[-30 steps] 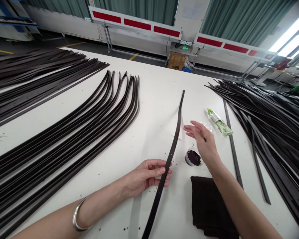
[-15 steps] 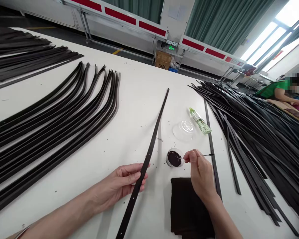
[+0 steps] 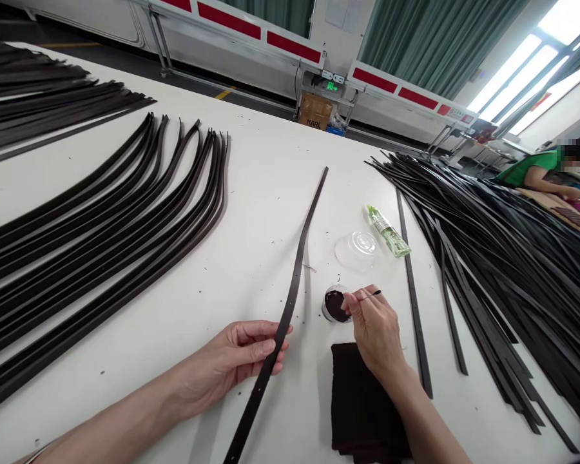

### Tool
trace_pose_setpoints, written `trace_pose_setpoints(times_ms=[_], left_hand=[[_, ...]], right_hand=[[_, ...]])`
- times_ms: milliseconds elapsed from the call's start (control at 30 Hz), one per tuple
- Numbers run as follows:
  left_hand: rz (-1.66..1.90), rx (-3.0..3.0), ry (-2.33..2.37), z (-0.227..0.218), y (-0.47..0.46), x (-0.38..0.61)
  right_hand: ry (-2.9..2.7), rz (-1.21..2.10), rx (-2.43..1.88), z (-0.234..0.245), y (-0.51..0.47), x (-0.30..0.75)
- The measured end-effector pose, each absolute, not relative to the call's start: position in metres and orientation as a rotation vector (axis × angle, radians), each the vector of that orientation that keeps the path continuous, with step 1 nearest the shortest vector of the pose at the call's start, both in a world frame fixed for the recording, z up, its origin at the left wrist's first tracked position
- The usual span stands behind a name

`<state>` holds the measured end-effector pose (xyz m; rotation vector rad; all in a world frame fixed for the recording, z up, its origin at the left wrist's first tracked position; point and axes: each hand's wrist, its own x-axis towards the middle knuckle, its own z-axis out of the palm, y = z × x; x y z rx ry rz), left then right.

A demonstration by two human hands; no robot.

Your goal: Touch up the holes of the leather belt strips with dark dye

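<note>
My left hand grips a long dark belt strap on its edge; the strap has punched holes near my fingers and runs away across the white table. My right hand pinches a thin stick or brush whose tip sits in a small round pot of dark paste. The pot stands just right of the strap. A dark cloth lies under my right wrist.
A clear plastic lid and a small green bottle lie beyond the pot. Rows of dark straps fan out at left, and a big loose heap of straps fills the right. A person in green works far right.
My right hand came back from the lid with the thin stick and brought its tip into the pot of dark paste. The left hand kept its grip on the strap.
</note>
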<state>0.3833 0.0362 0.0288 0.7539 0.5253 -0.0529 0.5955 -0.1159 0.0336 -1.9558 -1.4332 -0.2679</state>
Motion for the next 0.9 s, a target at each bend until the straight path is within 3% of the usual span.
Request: trace_pose_setpoints(times_ms=[500, 700, 900], left_hand=[[-0.078, 0.778, 0.522, 0.032, 0.036, 0.384], [-0.043, 0.75, 0.532, 0.033, 0.035, 0.384], [-0.03, 0.718, 0.484, 0.036, 0.033, 0.384]], right_hand=[[-1.331, -0.196, -1.957, 0.04, -0.119, 0.592], [-0.598, 0.267, -1.773, 0.063, -0.124, 0.578], [-0.477, 0.542, -1.525, 0.064, -0.112, 0.56]])
